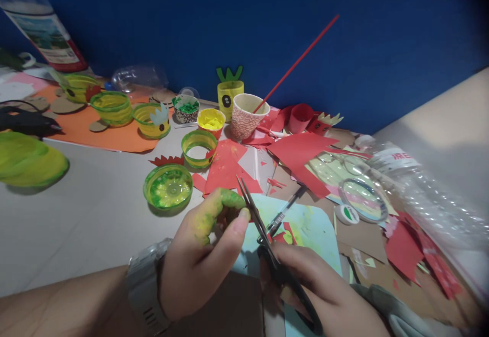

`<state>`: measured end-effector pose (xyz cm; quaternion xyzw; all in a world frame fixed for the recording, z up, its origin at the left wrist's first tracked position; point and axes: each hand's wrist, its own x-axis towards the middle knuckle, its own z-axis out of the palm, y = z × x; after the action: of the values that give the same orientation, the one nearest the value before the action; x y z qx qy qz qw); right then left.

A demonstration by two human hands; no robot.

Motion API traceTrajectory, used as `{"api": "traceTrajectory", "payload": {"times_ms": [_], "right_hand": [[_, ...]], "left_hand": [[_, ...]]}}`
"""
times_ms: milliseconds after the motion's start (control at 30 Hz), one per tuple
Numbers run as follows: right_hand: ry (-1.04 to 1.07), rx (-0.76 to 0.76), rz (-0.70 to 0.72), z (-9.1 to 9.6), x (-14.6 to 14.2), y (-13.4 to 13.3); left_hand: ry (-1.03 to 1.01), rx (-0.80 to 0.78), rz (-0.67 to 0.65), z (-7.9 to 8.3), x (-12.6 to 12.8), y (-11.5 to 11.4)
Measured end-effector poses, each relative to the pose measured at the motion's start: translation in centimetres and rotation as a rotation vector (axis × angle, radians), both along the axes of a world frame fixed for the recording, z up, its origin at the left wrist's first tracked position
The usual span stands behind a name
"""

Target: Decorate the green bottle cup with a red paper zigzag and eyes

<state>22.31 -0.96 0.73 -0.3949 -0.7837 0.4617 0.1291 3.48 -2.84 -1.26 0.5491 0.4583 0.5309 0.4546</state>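
Observation:
My left hand (pixel 208 248), its index finger smeared with green and yellow paint, is closed in a pinch. A sliver of red paper shows at its thumb tip, mostly hidden by the fingers. My right hand (pixel 319 288) grips a pair of scissors (pixel 256 216) by the black handles. The blades point up and away, slightly apart, right beside the left fingertips. Below them lies a light blue board (pixel 317 225) with paint smears, red paper scraps (pixel 288 232) and a pen (pixel 286 209).
Green-and-yellow painted bottle cups (pixel 168 202) stand at left, some on orange paper (pixel 95 136). Behind are a yellow paint cup (pixel 211 120), a patterned paper cup (pixel 246 123) and a blue wall (pixel 191 21). Red paper (pixel 305 153), tape (pixel 362 199) and a plastic bottle (pixel 431 194) lie right.

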Motion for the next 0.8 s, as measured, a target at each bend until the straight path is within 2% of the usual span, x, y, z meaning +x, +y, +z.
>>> {"api": "traceTrajectory", "payload": {"times_ms": [133,333,533,733,800], "right_hand": [[-0.012,-0.064,-0.015,-0.2,0.2,-0.4],[-0.010,-0.083,-0.085,-0.1,0.4,-0.7],[0.039,-0.098,-0.012,0.7,-0.1,0.1],[-0.087,-0.039,-0.022,0.7,0.0,0.2],[-0.102,-0.035,-0.006,0.5,0.1,0.2]], "left_hand": [[0.031,0.019,0.013,0.2,-0.1,0.2],[-0.026,-0.026,-0.030,-0.1,-0.2,0.0],[-0.035,-0.038,0.005,-0.4,-0.1,-0.2],[0.052,-0.001,0.067,-0.1,-0.1,-0.1],[0.022,-0.034,0.036,-0.1,-0.1,-0.1]]}}
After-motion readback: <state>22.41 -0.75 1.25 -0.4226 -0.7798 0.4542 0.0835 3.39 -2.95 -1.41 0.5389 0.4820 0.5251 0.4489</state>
